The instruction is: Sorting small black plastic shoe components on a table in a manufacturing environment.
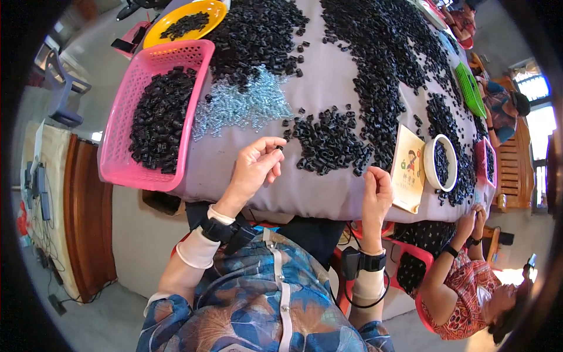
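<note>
My left hand [255,170] is raised over the near edge of the cloth-covered table, thumb and forefinger pinched on a small black plastic piece [280,148]. My right hand [377,193] is closed too, its thumb and fingertips together beside a small pile of black plastic pieces [328,141]. Whatever it may hold is too small to make out. Left of that pile lies a heap of small clear bluish pieces [240,102]. A pink perforated basket [201,100] of black parts [161,117] stands to the left of my left hand.
Larger black heaps [369,64] cover the far table. A yellow plate [218,13] holds more at far left. Right of my hand are a booklet [406,170], a white bowl [430,170] and a green basket [467,91]. A person [469,287] sits close on my right, others beyond.
</note>
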`<state>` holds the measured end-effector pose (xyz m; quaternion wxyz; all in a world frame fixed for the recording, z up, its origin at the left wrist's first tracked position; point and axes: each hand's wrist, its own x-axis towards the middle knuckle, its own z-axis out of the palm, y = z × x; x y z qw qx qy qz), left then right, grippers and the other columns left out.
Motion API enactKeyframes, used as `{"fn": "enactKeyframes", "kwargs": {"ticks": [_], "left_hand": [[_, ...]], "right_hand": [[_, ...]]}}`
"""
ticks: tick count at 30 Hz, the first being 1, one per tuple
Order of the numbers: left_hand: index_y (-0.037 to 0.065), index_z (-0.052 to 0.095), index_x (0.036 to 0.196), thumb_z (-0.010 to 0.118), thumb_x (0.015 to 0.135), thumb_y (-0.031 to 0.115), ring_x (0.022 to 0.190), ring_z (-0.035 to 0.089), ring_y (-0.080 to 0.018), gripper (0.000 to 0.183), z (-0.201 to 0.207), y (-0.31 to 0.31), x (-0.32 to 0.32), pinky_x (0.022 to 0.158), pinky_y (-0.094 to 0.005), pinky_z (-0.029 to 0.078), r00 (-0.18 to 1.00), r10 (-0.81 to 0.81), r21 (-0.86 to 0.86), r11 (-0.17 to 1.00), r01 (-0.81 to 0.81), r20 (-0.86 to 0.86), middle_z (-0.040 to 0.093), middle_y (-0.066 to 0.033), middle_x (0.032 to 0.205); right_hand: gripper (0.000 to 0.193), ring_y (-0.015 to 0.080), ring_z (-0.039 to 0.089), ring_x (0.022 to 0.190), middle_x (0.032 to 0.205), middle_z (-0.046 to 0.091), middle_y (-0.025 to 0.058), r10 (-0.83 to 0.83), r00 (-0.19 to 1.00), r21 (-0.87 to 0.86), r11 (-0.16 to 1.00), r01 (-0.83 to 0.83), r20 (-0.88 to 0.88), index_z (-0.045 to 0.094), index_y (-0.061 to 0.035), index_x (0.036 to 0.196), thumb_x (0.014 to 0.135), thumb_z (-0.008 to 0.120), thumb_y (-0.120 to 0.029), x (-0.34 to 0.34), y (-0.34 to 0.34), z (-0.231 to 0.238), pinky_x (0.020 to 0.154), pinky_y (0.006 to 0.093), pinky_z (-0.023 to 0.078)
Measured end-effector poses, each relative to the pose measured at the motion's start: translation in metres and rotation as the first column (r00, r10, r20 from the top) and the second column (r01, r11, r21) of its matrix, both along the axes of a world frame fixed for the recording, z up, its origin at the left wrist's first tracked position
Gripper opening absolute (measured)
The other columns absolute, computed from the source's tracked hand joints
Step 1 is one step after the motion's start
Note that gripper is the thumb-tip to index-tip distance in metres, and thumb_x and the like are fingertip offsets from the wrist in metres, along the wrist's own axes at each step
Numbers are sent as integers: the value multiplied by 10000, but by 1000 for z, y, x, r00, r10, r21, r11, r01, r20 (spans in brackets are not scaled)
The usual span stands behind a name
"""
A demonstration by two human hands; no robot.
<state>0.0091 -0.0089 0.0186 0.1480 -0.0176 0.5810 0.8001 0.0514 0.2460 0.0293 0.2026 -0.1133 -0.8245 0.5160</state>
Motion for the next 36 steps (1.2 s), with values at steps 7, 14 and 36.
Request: {"fn": "enactKeyframes", "kwargs": {"ticks": [7, 14, 36], "left_hand": [[21, 531, 1100, 518, 898, 83, 539, 515, -59, 212, -2, -20, 0, 428, -179, 398, 968, 245, -2, 969, -246, -49, 572, -44, 798], [10, 467, 1133, 515, 895, 72, 555, 519, -65, 251, -6, -27, 4, 434, -182, 395, 950, 311, 92, 947, -308, -16, 587, -57, 818], [40, 571, 1046, 570, 875, 107, 526, 503, -48, 183, -7, -31, 5, 451, -168, 371, 965, 259, 84, 961, -262, 49, 566, 3, 678]], "right_hand": [[95, 263, 561, 708, 786, 563, 96, 463, 886, 330, 842, -426, -38, 595, -38, 848, 760, 598, 1, -41, -94, 23, 611, 333, 454], [79, 268, 534, 729, 774, 545, 75, 548, 833, 571, 708, -414, -75, 618, -77, 799, 729, 610, -42, -80, -150, 10, 631, 370, 437], [123, 248, 607, 694, 780, 579, 127, 565, 822, 136, 811, -568, 67, 561, 3, 908, 792, 544, 42, -65, -148, 34, 585, 311, 472]]}}
